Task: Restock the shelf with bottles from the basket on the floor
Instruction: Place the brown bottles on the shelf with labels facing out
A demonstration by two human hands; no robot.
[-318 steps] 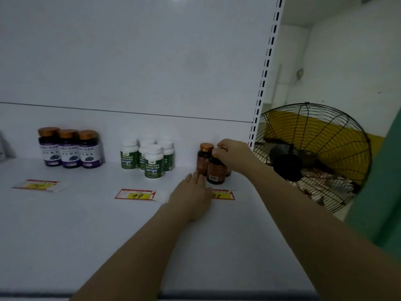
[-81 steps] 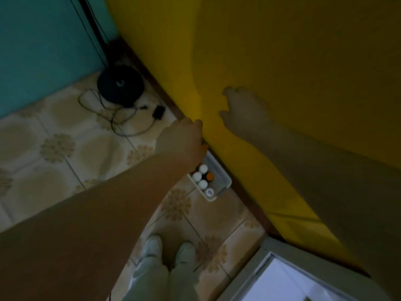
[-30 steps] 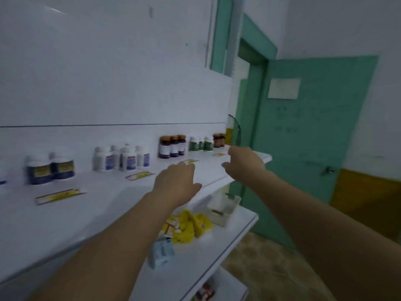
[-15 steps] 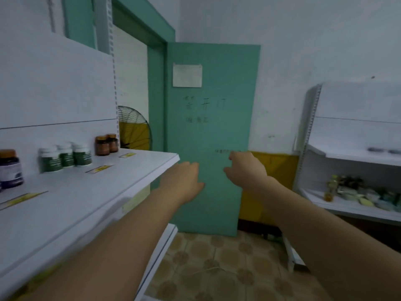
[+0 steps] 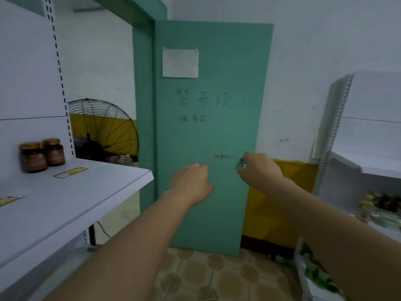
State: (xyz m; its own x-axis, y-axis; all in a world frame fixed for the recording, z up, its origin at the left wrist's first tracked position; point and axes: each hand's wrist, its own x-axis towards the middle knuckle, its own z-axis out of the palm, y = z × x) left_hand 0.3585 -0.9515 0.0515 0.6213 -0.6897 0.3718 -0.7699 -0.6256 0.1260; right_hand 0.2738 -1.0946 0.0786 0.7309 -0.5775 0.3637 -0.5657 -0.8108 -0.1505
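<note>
Head view: I see the left hand at centre, empty, fingers loose, nearer the shelf at left; two brown bottles stand upright there; the right hand curls by a shiny thing on the green door, grip unclear; basket out of frame; tiled floor below.
</note>
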